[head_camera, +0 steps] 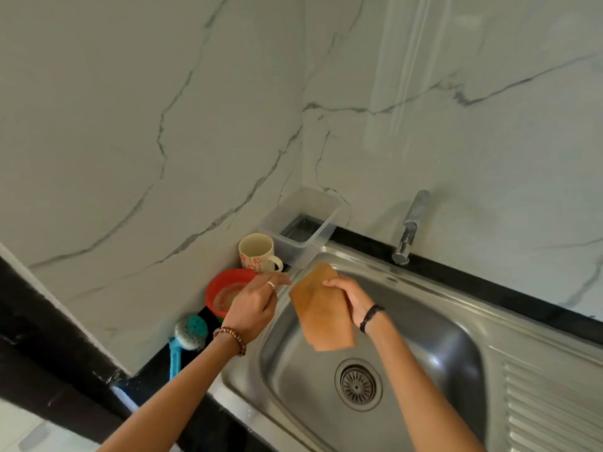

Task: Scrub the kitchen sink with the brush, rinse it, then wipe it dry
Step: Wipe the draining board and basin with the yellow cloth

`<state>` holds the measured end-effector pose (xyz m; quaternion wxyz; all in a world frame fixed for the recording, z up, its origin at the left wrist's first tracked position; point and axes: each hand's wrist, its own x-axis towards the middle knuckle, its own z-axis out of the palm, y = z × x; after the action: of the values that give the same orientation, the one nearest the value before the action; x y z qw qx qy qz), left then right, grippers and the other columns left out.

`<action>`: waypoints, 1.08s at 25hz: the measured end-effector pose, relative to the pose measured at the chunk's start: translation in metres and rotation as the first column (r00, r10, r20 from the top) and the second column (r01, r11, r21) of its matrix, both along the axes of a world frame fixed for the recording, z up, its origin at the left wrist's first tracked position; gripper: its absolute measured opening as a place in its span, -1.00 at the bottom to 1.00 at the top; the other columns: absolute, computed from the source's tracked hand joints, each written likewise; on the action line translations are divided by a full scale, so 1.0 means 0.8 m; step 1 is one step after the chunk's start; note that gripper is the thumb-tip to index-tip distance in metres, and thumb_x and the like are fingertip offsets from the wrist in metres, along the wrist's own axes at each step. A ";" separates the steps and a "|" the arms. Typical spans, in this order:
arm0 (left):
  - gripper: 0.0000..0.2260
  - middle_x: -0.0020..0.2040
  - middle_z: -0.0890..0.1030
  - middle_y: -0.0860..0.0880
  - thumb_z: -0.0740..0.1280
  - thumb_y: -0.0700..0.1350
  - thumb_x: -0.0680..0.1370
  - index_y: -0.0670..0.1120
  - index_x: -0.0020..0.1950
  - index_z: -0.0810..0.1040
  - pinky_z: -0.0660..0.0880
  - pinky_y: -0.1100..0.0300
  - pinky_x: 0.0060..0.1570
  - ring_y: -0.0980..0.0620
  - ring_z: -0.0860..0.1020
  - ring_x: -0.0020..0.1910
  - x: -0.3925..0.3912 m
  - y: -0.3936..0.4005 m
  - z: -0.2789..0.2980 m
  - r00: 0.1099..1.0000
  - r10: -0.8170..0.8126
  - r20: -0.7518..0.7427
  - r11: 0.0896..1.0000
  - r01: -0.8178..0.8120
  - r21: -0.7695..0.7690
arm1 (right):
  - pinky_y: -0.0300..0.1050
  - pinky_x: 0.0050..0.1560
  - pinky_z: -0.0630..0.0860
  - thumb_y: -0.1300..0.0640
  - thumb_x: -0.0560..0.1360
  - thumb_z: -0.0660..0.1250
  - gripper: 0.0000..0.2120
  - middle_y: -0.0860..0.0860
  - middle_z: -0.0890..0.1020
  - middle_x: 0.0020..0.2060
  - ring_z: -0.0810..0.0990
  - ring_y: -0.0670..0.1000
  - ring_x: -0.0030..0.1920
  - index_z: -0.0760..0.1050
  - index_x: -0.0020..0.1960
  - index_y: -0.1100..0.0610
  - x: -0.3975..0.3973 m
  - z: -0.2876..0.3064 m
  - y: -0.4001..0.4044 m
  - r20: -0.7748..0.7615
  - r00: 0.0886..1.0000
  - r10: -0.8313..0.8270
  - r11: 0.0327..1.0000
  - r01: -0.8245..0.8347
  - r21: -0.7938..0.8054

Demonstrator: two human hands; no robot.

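An orange-brown cloth [321,316] hangs over the steel sink [434,324], held up by its upper edge in my right hand [349,293]. My left hand [256,303] is just left of the cloth over the sink's left rim, fingers loosely apart and pointing toward it, holding nothing that I can see. The blue-handled brush [186,337] with pale bristles lies on the dark counter left of the sink, apart from both hands. The round drain strainer [358,384] shows in the basin floor below the cloth.
A chrome tap [409,226] stands at the back of the sink. A flowered mug [257,254], a red bowl [225,293] and a clear plastic tub [301,223] crowd the back-left corner. A ribbed draining board [554,406] lies to the right. Marble walls close two sides.
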<state>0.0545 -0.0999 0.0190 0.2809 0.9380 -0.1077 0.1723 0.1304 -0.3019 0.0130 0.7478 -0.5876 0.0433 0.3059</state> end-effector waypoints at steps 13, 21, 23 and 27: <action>-0.61 0.46 0.26 -0.13 0.08 -0.05 0.64 -0.17 0.43 0.30 0.17 0.13 0.38 -0.05 0.23 0.43 0.182 0.014 0.054 0.887 0.265 -0.379 0.931 -0.133 0.340 | -0.08 -0.09 0.49 0.36 0.49 0.25 -0.73 0.01 0.55 -0.02 0.50 0.08 0.09 0.39 0.09 0.07 0.207 0.151 0.051 0.395 0.912 -0.107 0.992 0.127 -0.026; -0.56 0.53 0.10 -0.04 0.02 0.00 0.65 -0.10 0.51 0.12 -0.02 0.16 0.44 0.00 0.11 0.48 0.202 0.030 0.017 0.885 0.306 -0.352 0.851 -0.089 0.517 | -0.12 -0.01 0.40 0.21 0.53 0.22 -0.90 0.03 0.52 -0.13 0.47 0.05 -0.05 0.46 -0.07 0.04 0.276 0.071 0.092 0.325 0.683 0.654 0.422 0.027 -0.906; -0.52 0.53 0.07 -0.04 0.03 0.02 0.64 -0.11 0.52 0.07 -0.05 0.14 0.44 0.03 0.09 0.49 0.205 0.033 0.012 0.868 0.314 -0.383 0.861 -0.090 0.501 | -0.21 -0.24 0.29 0.15 0.54 0.15 -0.75 -0.05 0.36 -0.33 0.33 -0.03 -0.28 0.27 -0.31 0.01 0.275 0.043 0.102 0.059 0.616 0.785 0.129 -0.070 -0.989; -0.50 0.54 0.03 -0.03 0.04 0.03 0.63 -0.11 0.52 0.03 -0.08 0.08 0.44 0.04 0.06 0.49 0.206 0.035 0.019 0.843 0.295 -0.450 0.857 -0.026 0.515 | -0.23 -0.31 0.27 0.23 0.55 0.10 -0.86 0.05 0.46 -0.24 0.38 0.02 -0.20 0.38 -0.15 0.13 0.254 0.047 0.103 0.188 0.559 0.808 0.170 0.084 -0.982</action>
<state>0.2193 -0.0721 0.0341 0.0367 0.9949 0.0128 -0.0933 0.3337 -0.2194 0.0510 0.0856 -0.9544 -0.2390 0.1572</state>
